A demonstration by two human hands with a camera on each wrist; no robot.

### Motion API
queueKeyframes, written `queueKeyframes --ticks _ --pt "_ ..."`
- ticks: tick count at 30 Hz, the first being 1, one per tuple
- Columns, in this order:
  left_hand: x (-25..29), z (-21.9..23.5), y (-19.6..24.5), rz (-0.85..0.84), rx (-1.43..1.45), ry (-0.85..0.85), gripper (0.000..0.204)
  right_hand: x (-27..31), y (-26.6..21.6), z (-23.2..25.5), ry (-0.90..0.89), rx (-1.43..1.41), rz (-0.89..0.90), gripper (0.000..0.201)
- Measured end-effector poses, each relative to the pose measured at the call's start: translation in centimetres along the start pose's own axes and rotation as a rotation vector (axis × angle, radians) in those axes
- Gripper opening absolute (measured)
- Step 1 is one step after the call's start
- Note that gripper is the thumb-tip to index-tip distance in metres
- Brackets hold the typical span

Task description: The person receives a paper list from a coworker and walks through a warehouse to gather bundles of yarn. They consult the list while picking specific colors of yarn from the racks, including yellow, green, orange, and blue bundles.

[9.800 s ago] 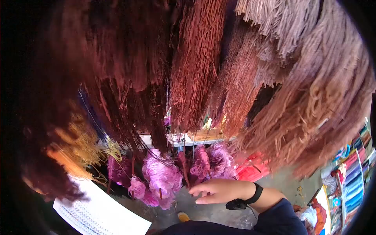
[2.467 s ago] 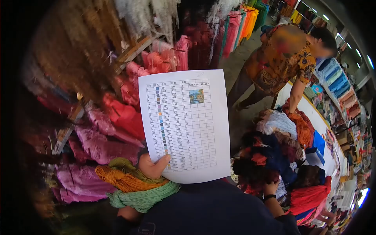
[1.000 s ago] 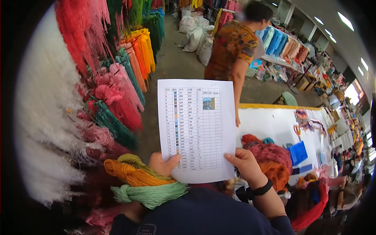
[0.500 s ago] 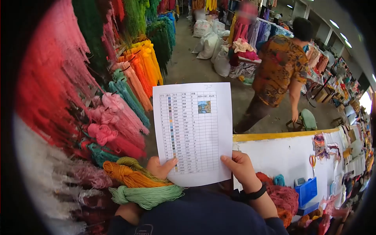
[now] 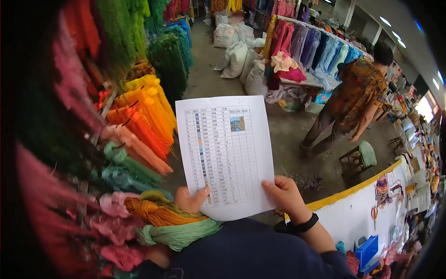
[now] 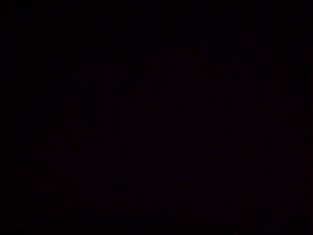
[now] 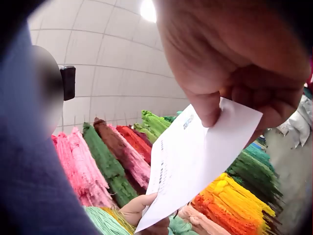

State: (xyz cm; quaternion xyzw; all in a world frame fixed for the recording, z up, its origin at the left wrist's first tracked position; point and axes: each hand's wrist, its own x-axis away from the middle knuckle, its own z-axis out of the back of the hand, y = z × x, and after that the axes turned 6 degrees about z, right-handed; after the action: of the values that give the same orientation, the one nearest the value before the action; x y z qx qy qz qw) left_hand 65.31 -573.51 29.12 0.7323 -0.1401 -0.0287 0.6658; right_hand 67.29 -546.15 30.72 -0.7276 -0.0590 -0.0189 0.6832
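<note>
A printed sheet (image 5: 227, 162) with a table of numbers and a small picture is held up between both hands. My left hand (image 5: 190, 200) pinches its lower left edge, thumb on the front. Skeins of orange yarn (image 5: 155, 214), olive yarn and pale green yarn (image 5: 186, 232) hang over the left forearm. My right hand (image 5: 285, 193) pinches the lower right edge with the thumb in front. In the right wrist view, the right hand (image 7: 239, 63) grips the sheet (image 7: 195, 152) near a corner. The left wrist view is black.
Racks of hanging yarn (image 5: 139, 130) line the left side. White sacks (image 5: 237, 58) stand on the floor ahead. A person in a patterned shirt (image 5: 362, 83) is beyond a green stool (image 5: 366, 153). At the lower right is a white table (image 5: 353, 207) with scissors and a blue box (image 5: 367, 251).
Since the reach toward pink yarn, the sheet has come up and the right hand now holds it too. The view has turned from the racks toward the aisle, and the other person has moved farther away.
</note>
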Motion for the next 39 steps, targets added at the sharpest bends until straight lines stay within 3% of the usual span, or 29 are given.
queueKeyframes --ticks 7,13,22,26,28,34,39 --pt "-12.6 1.1 -0.4 0.095 0.020 -0.026 0.029 -11.7 -0.1 3.1 0.029 0.042 -0.059 0.028" --pt "-28.0 -0.4 1.0 0.114 0.020 -0.021 0.029 -26.4 -0.2 9.0 0.013 0.041 -0.021 0.028" --pt "-48.3 -2.8 5.3 0.157 0.001 -0.013 0.026 -47.1 -5.4 17.8 -0.055 0.072 -0.033 0.026" --pt "-55.2 -1.3 6.6 0.106 -0.011 -0.052 0.027 -54.7 -6.2 18.5 -0.095 0.066 -0.056 0.025" --pt "-59.8 -0.3 7.5 0.168 0.137 0.032 0.029 -59.6 -6.8 18.5 -0.116 0.071 -0.063 0.025" --pt "-75.2 3.0 9.1 0.066 0.221 0.121 0.032 -75.2 -8.3 19.6 -0.135 0.113 -0.022 0.024" --pt "-88.2 7.0 13.1 0.105 0.185 0.049 0.031 -88.1 -10.7 19.2 -0.056 0.000 -0.066 0.023"
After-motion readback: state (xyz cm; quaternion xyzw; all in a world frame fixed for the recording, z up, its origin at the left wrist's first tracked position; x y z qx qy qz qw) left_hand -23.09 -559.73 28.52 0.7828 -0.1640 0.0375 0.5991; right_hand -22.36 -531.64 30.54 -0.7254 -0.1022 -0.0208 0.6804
